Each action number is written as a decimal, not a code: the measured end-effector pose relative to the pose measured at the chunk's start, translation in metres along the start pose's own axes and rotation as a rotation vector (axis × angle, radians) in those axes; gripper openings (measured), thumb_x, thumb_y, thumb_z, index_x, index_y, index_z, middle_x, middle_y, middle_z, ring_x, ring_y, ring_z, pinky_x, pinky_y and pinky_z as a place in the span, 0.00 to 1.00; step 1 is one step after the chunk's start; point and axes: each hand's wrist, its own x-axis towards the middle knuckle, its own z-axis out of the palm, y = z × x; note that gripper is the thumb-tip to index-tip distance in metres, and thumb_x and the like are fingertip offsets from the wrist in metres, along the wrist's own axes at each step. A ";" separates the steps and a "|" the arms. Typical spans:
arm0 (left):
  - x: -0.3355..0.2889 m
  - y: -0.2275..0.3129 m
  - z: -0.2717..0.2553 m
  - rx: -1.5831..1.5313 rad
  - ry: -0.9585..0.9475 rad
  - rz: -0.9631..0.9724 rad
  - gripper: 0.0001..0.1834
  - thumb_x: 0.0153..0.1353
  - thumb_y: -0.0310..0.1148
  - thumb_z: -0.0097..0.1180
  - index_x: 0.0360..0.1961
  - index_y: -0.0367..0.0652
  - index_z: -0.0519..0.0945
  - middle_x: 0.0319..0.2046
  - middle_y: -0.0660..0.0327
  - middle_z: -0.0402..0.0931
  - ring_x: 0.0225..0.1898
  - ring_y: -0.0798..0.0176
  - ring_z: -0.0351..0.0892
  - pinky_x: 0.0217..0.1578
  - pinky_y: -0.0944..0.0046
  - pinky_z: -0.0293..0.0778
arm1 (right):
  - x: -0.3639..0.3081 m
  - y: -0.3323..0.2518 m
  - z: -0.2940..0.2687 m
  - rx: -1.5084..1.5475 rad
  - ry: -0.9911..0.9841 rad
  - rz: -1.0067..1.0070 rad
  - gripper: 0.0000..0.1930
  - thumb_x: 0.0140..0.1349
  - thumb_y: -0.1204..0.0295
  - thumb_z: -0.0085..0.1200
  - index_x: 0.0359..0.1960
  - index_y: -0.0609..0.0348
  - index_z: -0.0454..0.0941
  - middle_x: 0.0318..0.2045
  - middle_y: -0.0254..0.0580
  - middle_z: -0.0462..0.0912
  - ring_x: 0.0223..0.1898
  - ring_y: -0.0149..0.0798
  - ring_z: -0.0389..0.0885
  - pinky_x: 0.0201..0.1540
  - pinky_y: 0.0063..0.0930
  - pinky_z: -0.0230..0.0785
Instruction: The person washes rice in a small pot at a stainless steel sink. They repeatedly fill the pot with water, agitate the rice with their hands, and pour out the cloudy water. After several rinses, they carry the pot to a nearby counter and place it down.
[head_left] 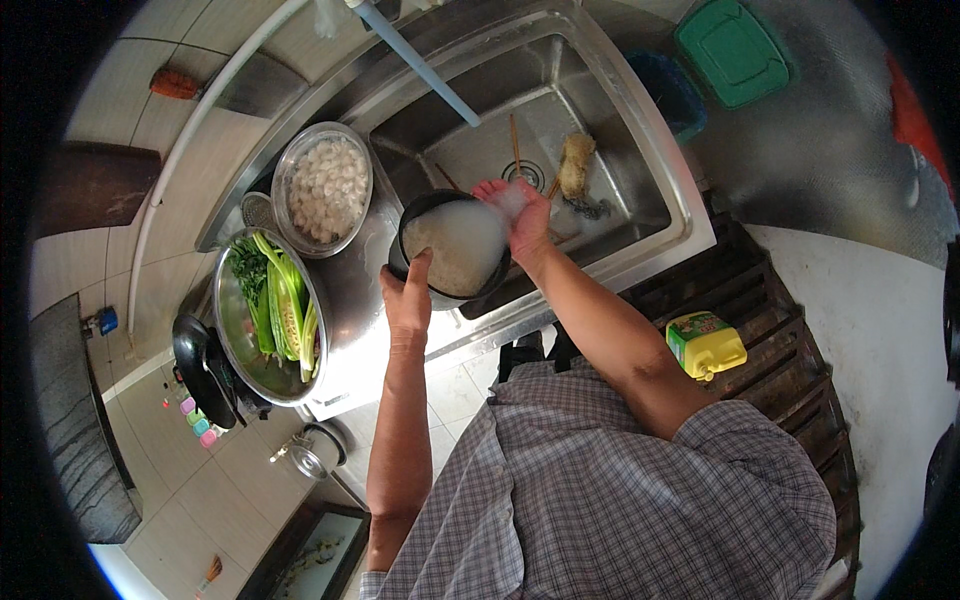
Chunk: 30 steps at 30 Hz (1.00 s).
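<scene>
My left hand (407, 300) grips the near left rim of a dark round pot (423, 204), its thumb over the edge. Pale grains, apparently rice, (448, 252) lie in the pot under cloudy white water, and the pot tilts right toward the sink. Cupped at the pot's right rim, my right hand (530, 226) has its fingers stretched out, with whitish water running over them. Below and beyond that hand is the metal sink (690, 228). A tan scrubbing pad (576, 165) and several thin sticks lie in it near the drain.
Left of the sink stand a bowl of whitish round pieces (325, 190) and a metal bowl with cut green vegetables (285, 310). A blue-grey pipe (420, 65) reaches over the sink. A yellow jug (712, 347) rests on dark slats at right. A green lid (733, 52) lies behind.
</scene>
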 end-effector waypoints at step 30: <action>-0.007 0.014 0.000 -0.025 0.118 0.070 0.41 0.55 0.54 0.71 0.57 0.29 0.76 0.53 0.47 0.81 0.55 0.52 0.80 0.61 0.60 0.70 | 0.002 -0.001 0.002 -0.091 0.009 0.075 0.24 0.69 0.55 0.49 0.44 0.70 0.80 0.51 0.62 0.83 0.58 0.62 0.80 0.70 0.50 0.64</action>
